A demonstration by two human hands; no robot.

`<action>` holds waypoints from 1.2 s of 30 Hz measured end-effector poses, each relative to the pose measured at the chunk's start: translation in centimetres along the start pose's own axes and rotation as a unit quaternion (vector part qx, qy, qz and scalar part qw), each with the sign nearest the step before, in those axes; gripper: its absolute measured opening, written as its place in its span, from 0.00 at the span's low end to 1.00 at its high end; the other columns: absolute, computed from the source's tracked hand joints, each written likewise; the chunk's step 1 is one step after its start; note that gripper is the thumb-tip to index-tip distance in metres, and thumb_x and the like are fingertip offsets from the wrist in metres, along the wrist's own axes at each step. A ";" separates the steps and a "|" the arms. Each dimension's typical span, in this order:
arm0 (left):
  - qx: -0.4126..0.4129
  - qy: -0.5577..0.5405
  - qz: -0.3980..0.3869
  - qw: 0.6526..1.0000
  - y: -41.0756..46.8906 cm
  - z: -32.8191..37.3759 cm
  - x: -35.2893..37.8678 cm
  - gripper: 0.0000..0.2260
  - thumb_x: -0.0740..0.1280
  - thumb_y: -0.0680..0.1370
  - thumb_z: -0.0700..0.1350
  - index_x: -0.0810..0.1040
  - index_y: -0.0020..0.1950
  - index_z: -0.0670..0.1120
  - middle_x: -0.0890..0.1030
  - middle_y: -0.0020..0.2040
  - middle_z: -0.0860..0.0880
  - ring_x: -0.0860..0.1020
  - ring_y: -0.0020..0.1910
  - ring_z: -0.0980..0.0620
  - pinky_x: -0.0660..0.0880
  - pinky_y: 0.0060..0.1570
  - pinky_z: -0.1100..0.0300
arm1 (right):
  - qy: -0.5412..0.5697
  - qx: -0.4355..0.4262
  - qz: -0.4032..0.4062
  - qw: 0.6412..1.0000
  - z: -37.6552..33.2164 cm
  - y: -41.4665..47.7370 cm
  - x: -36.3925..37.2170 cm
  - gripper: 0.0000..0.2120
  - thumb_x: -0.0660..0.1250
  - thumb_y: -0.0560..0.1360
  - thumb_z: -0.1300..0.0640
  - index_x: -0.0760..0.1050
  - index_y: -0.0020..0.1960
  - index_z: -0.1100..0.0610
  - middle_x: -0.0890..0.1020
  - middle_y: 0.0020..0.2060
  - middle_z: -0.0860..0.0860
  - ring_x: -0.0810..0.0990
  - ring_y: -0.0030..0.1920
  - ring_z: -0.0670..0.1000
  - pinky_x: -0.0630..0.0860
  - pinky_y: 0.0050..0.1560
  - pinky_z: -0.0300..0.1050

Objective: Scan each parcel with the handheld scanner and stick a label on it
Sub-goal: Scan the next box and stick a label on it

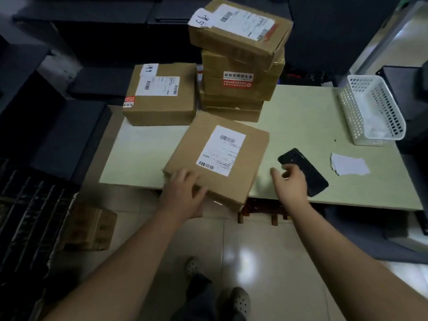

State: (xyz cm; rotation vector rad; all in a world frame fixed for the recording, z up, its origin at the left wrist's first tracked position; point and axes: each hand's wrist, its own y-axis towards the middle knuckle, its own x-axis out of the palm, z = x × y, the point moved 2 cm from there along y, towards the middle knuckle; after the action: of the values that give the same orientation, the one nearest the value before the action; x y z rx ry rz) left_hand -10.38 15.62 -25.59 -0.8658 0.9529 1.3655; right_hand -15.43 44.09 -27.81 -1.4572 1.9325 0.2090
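Both arms extended, left hand point(183, 188) flat, right hand point(290, 184) curled

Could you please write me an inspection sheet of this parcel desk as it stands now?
Surface: pale green table; front parcel overhangs its near edge.
Job's things: parcel stack and side parcel behind, handwritten slips on both; black scanner; white slips.
Clutter: white basket at the right edge.
Hands: left hand rests flat on the front parcel's corner; right hand at the scanner, grip unclear.
Cables: nothing seen.
Surroundings: tiled floor, cardboard piece on it, dark units at left.
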 end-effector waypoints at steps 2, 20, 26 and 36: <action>-0.036 0.063 -0.037 0.997 2.7 -1.3 0.0 0.28 0.63 0.75 0.64 0.72 0.70 0.51 0.68 0.72 0.43 0.64 0.71 0.38 0.62 0.69 0.43 | -0.015 -0.022 -0.075 0.997 -0.4 -2.1 1.9 0.31 0.70 0.73 0.39 0.69 0.69 0.56 0.73 0.59 0.53 0.75 0.60 0.55 0.74 0.61 0.53; -0.035 0.052 -0.087 0.994 5.4 3.6 3.0 0.39 0.64 0.73 0.67 0.56 0.79 0.51 0.52 0.80 0.47 0.50 0.78 0.42 0.50 0.76 0.45 | -0.209 -0.072 -0.038 0.975 3.7 4.9 -5.2 0.30 0.67 0.77 0.45 0.65 0.75 0.54 0.68 0.69 0.57 0.66 0.70 0.59 0.67 0.68 0.55; -0.200 0.062 -0.056 0.976 5.5 6.9 4.2 0.40 0.60 0.74 0.70 0.56 0.78 0.49 0.55 0.78 0.45 0.54 0.76 0.42 0.56 0.73 0.42 | -0.397 -0.129 -0.123 0.900 6.4 9.0 -5.9 0.39 0.64 0.74 0.34 0.55 0.78 0.49 0.63 0.72 0.56 0.64 0.70 0.60 0.66 0.66 0.56; -0.274 0.067 -0.131 0.950 6.6 11.9 6.5 0.56 0.59 0.65 0.79 0.45 0.81 0.46 0.44 0.80 0.46 0.45 0.79 0.41 0.46 0.75 0.41 | -0.351 -0.185 -0.129 0.909 7.3 11.1 -6.0 0.37 0.69 0.70 0.38 0.63 0.73 0.51 0.70 0.64 0.55 0.68 0.63 0.59 0.68 0.58 0.55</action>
State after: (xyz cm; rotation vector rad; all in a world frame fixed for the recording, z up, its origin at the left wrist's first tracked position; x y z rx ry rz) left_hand -16.53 29.37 -26.68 -1.4654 0.5277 1.3671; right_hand -21.50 56.46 -32.67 -1.5659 1.1392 0.8859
